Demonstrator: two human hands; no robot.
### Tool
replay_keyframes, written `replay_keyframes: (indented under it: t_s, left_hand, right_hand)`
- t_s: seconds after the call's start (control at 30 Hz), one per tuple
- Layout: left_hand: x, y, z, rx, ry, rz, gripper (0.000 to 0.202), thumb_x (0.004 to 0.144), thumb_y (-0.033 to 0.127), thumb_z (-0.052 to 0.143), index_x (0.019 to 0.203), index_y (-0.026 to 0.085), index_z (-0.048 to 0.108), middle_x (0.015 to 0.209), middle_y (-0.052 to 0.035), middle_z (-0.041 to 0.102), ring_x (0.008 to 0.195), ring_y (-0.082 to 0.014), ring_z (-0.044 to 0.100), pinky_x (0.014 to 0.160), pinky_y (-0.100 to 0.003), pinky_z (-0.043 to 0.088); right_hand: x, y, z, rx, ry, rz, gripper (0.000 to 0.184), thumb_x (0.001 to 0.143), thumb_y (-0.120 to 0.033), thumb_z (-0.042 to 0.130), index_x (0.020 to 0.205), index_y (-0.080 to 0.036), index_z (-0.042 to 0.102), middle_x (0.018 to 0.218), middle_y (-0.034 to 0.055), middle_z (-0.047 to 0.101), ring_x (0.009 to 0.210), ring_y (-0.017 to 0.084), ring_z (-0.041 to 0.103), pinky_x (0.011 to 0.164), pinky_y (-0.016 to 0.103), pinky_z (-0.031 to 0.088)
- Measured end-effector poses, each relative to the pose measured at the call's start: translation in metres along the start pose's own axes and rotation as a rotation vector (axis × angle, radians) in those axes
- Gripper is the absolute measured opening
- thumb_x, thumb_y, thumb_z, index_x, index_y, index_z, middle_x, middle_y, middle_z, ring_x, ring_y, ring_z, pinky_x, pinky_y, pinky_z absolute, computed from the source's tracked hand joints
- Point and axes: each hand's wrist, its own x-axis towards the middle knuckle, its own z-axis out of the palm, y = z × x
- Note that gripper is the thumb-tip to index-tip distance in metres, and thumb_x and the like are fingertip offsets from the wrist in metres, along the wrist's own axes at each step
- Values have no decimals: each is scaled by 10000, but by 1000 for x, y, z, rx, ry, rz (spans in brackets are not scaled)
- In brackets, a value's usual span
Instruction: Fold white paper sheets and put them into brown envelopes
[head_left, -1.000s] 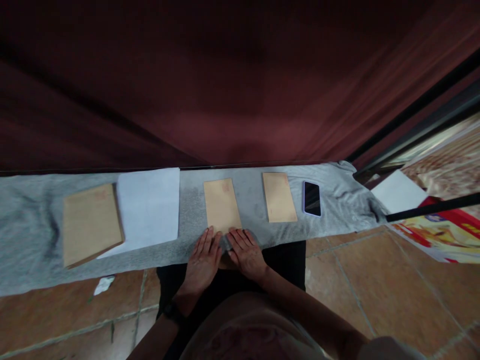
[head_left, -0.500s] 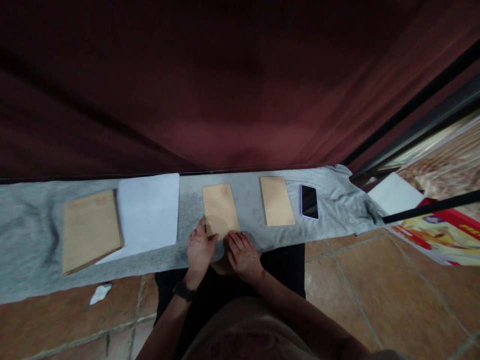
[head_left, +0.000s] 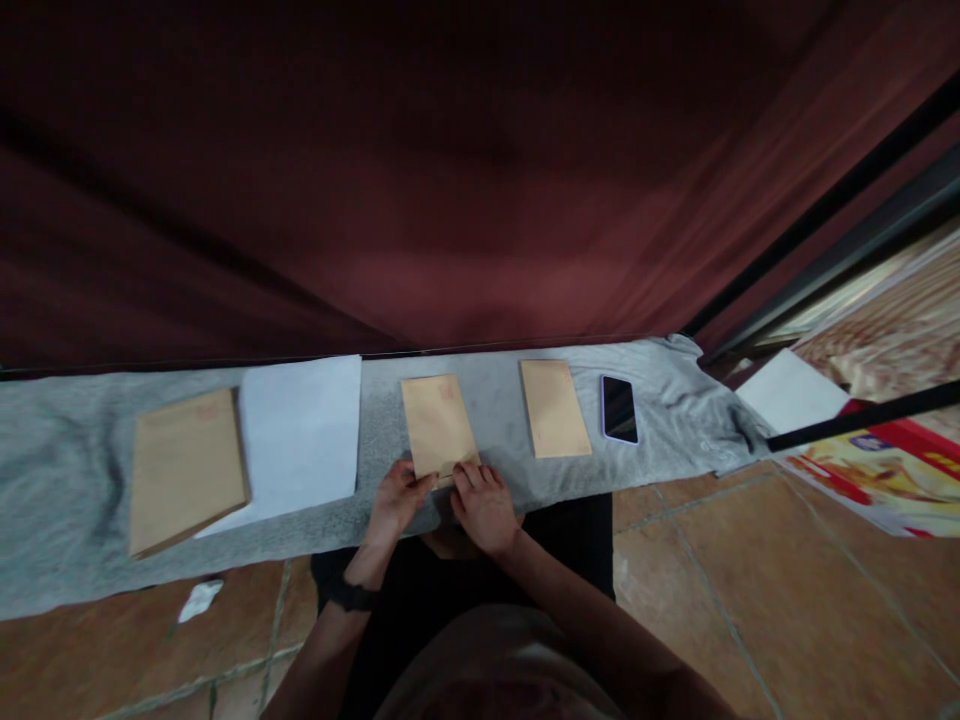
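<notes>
A brown paper envelope (head_left: 441, 425) with a faint red mark near its top lies in front of me on a grey cloth. My left hand (head_left: 397, 500), with a dark band on its wrist, pinches the envelope's lower left corner between thumb and fingers. At the lower right, my right hand (head_left: 484, 505) grips the near edge, its fingertips lying over the paper. The bottom edge looks slightly raised or folded between the hands. To the right lies another brown envelope (head_left: 556, 408), untouched.
On the left, white paper sheets (head_left: 304, 430) lie partly beneath a stack of brown envelopes (head_left: 187, 470). A phone (head_left: 619, 409) rests on the grey cloth (head_left: 675, 420) at right. Dark red fabric (head_left: 465, 200) rises behind. A printed box (head_left: 885, 465) and black bars stand far right.
My left hand has slid down from the envelope's left side to its lower corner. The near edge now appears lifted or folded. My right hand stays at the lower right edge.
</notes>
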Motion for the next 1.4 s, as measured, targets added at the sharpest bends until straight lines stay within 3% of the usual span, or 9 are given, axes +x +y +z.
replay_keyframes:
  t_s: [0.2, 0.37, 0.47, 0.57, 0.7, 0.93, 1.13, 1.27, 1.4]
  left_hand:
    - [-14, 10, 2, -255, -125, -34, 447, 583, 440, 888, 827, 179, 621, 544, 73, 564, 469, -81, 465, 478, -218, 343]
    - [-27, 21, 8, -560, -138, -66, 591, 702, 643, 819, 1025, 180, 646, 665, 12, 682, 594, -130, 629, 580, -239, 485]
    - [-31, 25, 14, -602, -199, -134, 655, 742, 659, 794, 1133, 151, 659, 860, -91, 772, 783, -199, 732, 684, -290, 555]
    - [-33, 24, 27, -581, -208, -169, 658, 705, 543, 877, 1196, 164, 656, 1006, -125, 789, 908, -232, 755, 774, -321, 576]
    - [-35, 21, 50, -593, -192, -115, 608, 607, 477, 937, 1081, 172, 707, 995, -91, 786, 884, -219, 741, 788, -318, 574]
    - [-26, 14, 44, -401, -163, -35, 540, 557, 396, 909, 1002, 162, 713, 824, -39, 761, 639, -154, 651, 587, -260, 494]
    - [-2, 16, 22, -197, -144, -99, 528, 518, 335, 869, 974, 184, 650, 695, 16, 712, 499, -140, 606, 483, -242, 444]
    - [4, 11, 22, -175, -89, -94, 529, 542, 312, 855, 984, 216, 580, 641, 60, 671, 429, -130, 574, 453, -236, 432]
    - [2, 9, 27, -149, -82, -99, 524, 574, 320, 857, 979, 240, 534, 641, 68, 665, 418, -142, 570, 466, -250, 436]
  right_hand:
    - [13, 4, -9, -26, 26, 13, 253, 1007, -246, 583, 1251, -222, 648, 1178, 94, 719, 1013, 242, 680, 890, 374, 551]
    - [18, 14, -32, 70, 86, 54, 272, 1021, -183, 539, 1242, -261, 676, 1075, 76, 725, 971, 215, 688, 801, 306, 558]
    - [24, 24, -42, 376, 214, 217, 218, 1035, -233, 503, 1100, -241, 711, 1006, 66, 719, 909, 197, 686, 781, 294, 567]
    - [30, 29, -38, 929, 331, 446, 215, 987, -384, 555, 940, -224, 690, 873, 25, 700, 773, 172, 664, 687, 280, 588]
    - [26, 20, -19, 1504, 278, 679, 341, 747, -523, 776, 859, -217, 677, 789, -6, 701, 642, 146, 622, 610, 281, 588]
    - [7, 7, -1, 1763, 71, 838, 417, 604, -535, 889, 790, -226, 681, 732, -9, 713, 646, 160, 667, 668, 296, 600]
    - [-7, 28, 2, 1519, -115, 745, 472, 816, -653, 694, 863, -184, 712, 799, 76, 769, 690, 215, 727, 673, 364, 625]
    - [-23, 42, -6, 792, 94, 291, 355, 1035, -369, 443, 1126, -188, 734, 1059, 119, 776, 995, 242, 733, 904, 422, 612]
    - [-30, 48, -10, 209, 79, -105, 454, 1028, -244, 506, 1477, -214, 565, 1486, 110, 608, 1401, 240, 531, 1204, 469, 416]
